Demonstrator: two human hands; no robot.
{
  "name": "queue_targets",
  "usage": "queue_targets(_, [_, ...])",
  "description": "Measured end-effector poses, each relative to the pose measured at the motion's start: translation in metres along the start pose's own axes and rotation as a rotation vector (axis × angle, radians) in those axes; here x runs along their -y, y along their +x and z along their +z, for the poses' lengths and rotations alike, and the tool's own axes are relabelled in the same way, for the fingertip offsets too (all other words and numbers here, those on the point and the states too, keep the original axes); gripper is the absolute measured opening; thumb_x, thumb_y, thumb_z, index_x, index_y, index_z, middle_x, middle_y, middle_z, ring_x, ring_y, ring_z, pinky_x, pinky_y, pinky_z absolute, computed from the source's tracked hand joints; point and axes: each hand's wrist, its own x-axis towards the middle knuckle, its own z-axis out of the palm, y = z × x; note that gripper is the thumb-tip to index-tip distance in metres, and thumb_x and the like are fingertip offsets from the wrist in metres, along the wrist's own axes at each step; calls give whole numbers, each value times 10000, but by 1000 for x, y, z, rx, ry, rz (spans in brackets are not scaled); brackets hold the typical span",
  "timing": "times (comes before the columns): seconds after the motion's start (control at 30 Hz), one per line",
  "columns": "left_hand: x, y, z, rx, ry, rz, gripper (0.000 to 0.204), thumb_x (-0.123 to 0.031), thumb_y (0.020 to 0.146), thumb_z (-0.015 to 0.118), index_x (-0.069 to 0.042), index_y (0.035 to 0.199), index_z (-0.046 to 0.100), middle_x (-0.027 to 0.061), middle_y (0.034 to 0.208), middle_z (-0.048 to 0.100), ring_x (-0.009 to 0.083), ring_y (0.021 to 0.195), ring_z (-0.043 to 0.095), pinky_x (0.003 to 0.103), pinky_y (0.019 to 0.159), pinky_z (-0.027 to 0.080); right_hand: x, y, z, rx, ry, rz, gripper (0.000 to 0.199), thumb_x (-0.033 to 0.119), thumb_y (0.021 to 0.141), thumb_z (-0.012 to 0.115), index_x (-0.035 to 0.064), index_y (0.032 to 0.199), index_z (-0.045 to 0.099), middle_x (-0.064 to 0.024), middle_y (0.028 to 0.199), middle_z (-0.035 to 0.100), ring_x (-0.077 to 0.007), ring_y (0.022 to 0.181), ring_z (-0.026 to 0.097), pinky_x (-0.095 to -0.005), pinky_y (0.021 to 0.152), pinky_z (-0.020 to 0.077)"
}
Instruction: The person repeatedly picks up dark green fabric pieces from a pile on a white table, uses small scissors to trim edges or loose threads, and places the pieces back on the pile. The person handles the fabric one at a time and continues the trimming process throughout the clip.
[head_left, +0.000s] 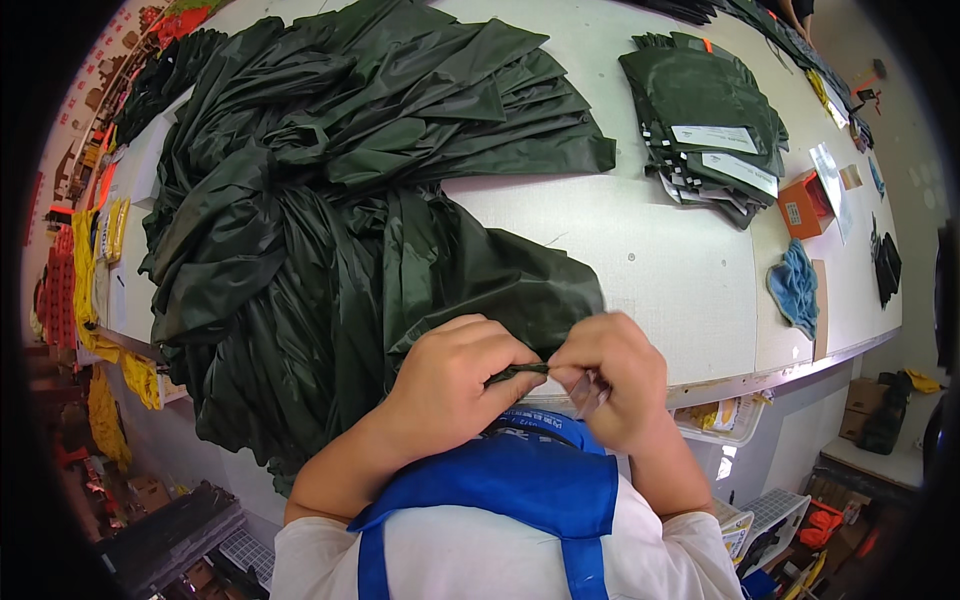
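Observation:
A big heap of dark green glossy fabric point(330, 200) covers the left part of the white worktable point(640, 250) and hangs over its near edge. My left hand point(455, 380) and my right hand point(610, 375) meet at the table's front edge, both pinching a thin edge of that fabric point(520, 371) between thumbs and fingers. My right hand also holds a small metal tool point(588, 392), partly hidden by the fingers. A blue apron strap point(520, 480) lies just below my hands.
A stack of folded dark green pieces with white labels point(710, 125) sits at the back right. Near it are a small orange box point(803, 205) and a blue cloth point(795, 285). Yellow fabric point(100, 300) hangs at the left. Baskets and boxes stand on the floor at lower right.

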Motion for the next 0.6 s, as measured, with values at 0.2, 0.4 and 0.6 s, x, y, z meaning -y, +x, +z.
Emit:
queue_targets(0.2, [-1,1,2,18,-27,-41,167,-85,675,750,-14,780,641,84,728,613,244,663,560,325,597,448,2,-3,-6,27,428,430,135,-55,756,655,38,843,612,-35,855,539,-101,614,438,-233,520,365])
queue_targets(0.4, [-2,1,2,26,-15,-43,144,-82,690,741,-13,770,644,82,717,611,240,667,561,320,599,447,3,-4,-2,-78,255,252,138,-48,727,692,42,805,621,-44,853,547,-102,654,477,-227,552,384])
queue_targets(0.6, [0,-1,-2,30,-51,-74,146,-85,688,743,-9,768,648,81,720,619,234,670,565,315,597,444,13,-10,-33,-94,184,365,265,157,715,753,29,891,602,-91,848,592,-154,651,547,-266,575,438])
